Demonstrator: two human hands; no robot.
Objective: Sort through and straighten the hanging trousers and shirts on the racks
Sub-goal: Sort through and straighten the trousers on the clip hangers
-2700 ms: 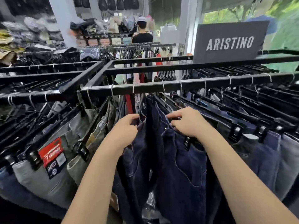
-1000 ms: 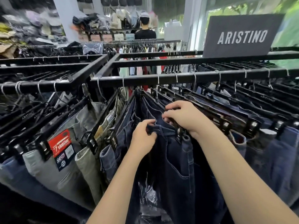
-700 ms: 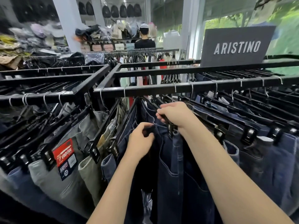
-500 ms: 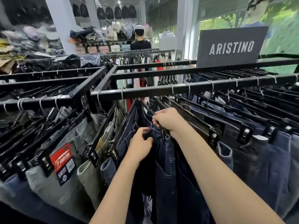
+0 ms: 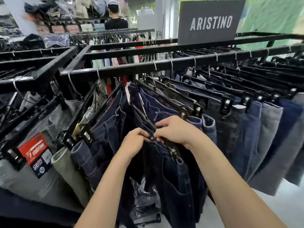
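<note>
- Your left hand (image 5: pixel 134 142) is pinched shut on the waistband of the dark navy jeans (image 5: pixel 174 183), with its fingertips at the small metal button.
- Your right hand (image 5: pixel 176 131) is closed over the same waistband just beside the left hand, its fingers curled around the black clip hanger (image 5: pixel 172 148) that carries these jeans.
- The dark navy jeans hang below the black rack rail (image 5: pixel 164 64), near the middle of its span, and lie tilted toward you under both hands.
- To the left of the dark navy jeans, more dark denim trousers (image 5: pixel 108 127) hang from the rail, then an olive pair (image 5: pixel 69 171), then a grey pair (image 5: pixel 32 178).
- The grey pair bears a red and navy paper tag (image 5: pixel 37 154) on its waistband.
- To the right of the dark navy jeans, a row of blue and grey trousers (image 5: pixel 250 129) hangs on clip hangers, packed closely side by side.
- A dark sign reading ARISTINO (image 5: pixel 210 22) stands on the rack frame behind the rail.
- A clear plastic bag (image 5: pixel 143 193) lies low, beneath the dark navy jeans.
- Beyond the rail, a person in a black shirt and a cap (image 5: pixel 116 22) stands facing away, near shelves of folded clothing (image 5: pixel 65 9).
</note>
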